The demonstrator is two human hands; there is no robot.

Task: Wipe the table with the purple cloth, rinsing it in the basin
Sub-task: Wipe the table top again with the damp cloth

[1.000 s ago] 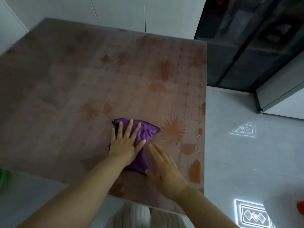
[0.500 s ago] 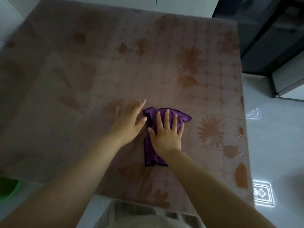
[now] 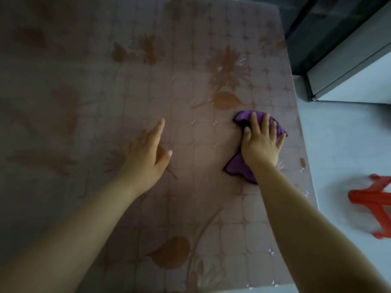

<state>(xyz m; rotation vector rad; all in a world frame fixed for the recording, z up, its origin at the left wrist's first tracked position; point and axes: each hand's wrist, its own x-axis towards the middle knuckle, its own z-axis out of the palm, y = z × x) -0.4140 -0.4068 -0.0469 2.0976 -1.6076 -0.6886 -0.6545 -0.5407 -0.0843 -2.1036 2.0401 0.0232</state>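
Purple cloth [image 3: 243, 169]: one item, soft, limp, bunched into loose folds with a dark stitched hem. Location: right side of the worktop [image 3: 148, 81], close to its right edge, pinned flat under your right hand [image 3: 261, 144].

Handling, as judged: light, no stiffness, takes whatever shape you press into it. If damp it will drag and cling on the smooth patterned covering; if dry it may skid out from under the palm. Not fragile.

Hold: your right hand's fingers [image 3: 265, 125] lie spread and flat across the cloth's middle, pressing down, not clamped around it. One fold shows beyond the fingertips on the far side, another trails out near the wrist. For wiping, palm pressure over the bulk suits; for lifting, gather the near trailing fold into the fist so nothing dangles.

Left hand [image 3: 146, 159]: well apart from the cloth, on or just over the bare worktop, fingers loosely apart, holding nothing.

Basin: not in view.

Red object [image 3: 370, 204], floor, right: blurred, unidentified.
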